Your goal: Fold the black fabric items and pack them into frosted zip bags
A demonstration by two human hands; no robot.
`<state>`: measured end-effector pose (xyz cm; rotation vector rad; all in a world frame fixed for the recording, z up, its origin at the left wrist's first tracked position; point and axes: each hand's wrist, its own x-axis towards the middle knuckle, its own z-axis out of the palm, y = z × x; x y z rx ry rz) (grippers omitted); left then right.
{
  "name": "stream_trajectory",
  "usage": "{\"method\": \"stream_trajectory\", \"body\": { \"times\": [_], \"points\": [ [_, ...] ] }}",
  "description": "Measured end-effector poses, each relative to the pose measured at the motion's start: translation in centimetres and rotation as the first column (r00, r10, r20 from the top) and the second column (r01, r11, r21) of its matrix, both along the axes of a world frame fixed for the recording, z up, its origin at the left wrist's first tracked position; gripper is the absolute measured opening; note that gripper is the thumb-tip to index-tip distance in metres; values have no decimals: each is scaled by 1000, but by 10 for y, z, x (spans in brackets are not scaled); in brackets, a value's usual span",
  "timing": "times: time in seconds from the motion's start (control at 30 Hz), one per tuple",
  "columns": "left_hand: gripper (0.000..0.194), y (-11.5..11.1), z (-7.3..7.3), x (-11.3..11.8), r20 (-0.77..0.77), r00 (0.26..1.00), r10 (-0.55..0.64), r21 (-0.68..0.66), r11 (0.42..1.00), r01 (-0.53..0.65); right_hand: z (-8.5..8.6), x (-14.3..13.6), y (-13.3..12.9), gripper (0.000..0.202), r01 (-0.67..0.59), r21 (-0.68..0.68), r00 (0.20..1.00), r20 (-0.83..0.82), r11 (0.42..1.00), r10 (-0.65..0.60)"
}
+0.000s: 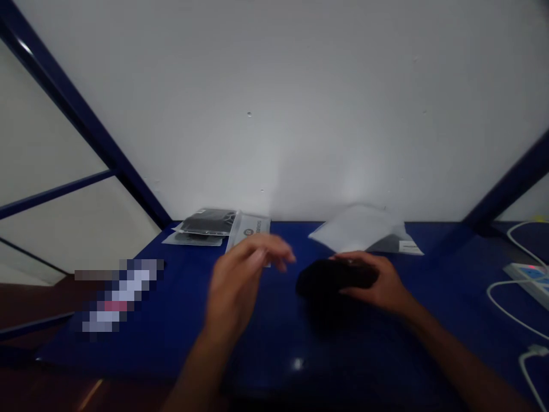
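My right hand (384, 280) grips a black, soft-looking item (321, 280), fingers above and thumb below, just over the blue tabletop (274, 320). Its exact kind is too dark to make out. To the left of it, my left hand (238, 280) hovers with loosely bent fingers, apart from the black item and holding nothing visible. A pale printed pouch (254, 224) lies behind my left hand, partly covered by it. Beyond my right hand lies a white translucent bag (358, 226), its near edge partly hidden by the fingers.
Dark items in clear bags (208, 222) are stacked at the back left, against the white wall panel (274, 114). A power strip (532, 280) with white cables (500, 300) sits at the right edge. A pixelated patch covers something at the left.
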<state>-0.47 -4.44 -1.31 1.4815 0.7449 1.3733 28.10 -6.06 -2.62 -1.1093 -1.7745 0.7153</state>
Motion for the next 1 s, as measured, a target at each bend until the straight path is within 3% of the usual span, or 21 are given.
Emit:
{"method": "stream_trajectory", "body": {
  "times": [0.07, 0.1, 0.17, 0.23, 0.3, 0.4, 0.5, 0.6, 0.67, 0.73, 0.8, 0.87, 1.0],
  "points": [
    [30, 28, 25, 19, -243, 965, 98, -136, 982, -134, -4, -11, -4, 52, -160, -177, 981, -134, 971, 137],
    [31, 42, 29, 27, -362, 926, 107, -191, 964, -186, -7, -15, -5, 55, -228, -254, 964, -192, 940, 182],
    [34, 64, 23, 36, -538, 839, -78, -361, 921, -146, -10, -20, -4, 59, -331, -367, 931, -275, 869, 238],
    [37, 76, 6, 38, -556, 794, -246, -506, 858, -89, -10, -22, -3, 58, -371, -429, 918, -301, 824, 257],
    [35, 79, -11, 35, -642, 746, -178, -388, 914, -116, -7, -20, -1, 51, -346, -451, 929, -287, 823, 234],
    [27, 74, -25, 32, -713, 699, 50, -110, 977, -182, -1, -13, 2, 42, -267, -437, 956, -233, 859, 178],
    [31, 68, -28, 34, -641, 765, 64, -155, 965, -210, 3, -6, 1, 37, -190, -384, 977, -162, 904, 137],
    [33, 64, -24, 37, -428, 902, -61, -431, 891, -144, 4, -5, -4, 37, -157, -272, 985, -113, 949, 131],
    [29, 63, -21, 38, -210, 960, -183, -642, 767, 6, 6, -8, -9, 36, -213, -218, 975, -109, 953, 193],
    [23, 62, -20, 39, 28, 961, -274, -781, 594, 192, 8, -11, -13, 36, -299, -227, 953, -119, 927, 279],
    [15, 63, -22, 39, 186, 951, -246, -829, 480, 286, 10, -13, -14, 35, -368, -282, 930, -127, 886, 346],
    [15, 68, -26, 37, 223, 964, -145, -840, 474, 266, 10, -13, -13, 35, -381, -338, 924, -112, 861, 365],
    [23, 77, -30, 32, 211, 977, -24, -811, 553, 189, 5, -9, -7, 38, -300, -408, 952, -76, 863, 295]
  ]
}}
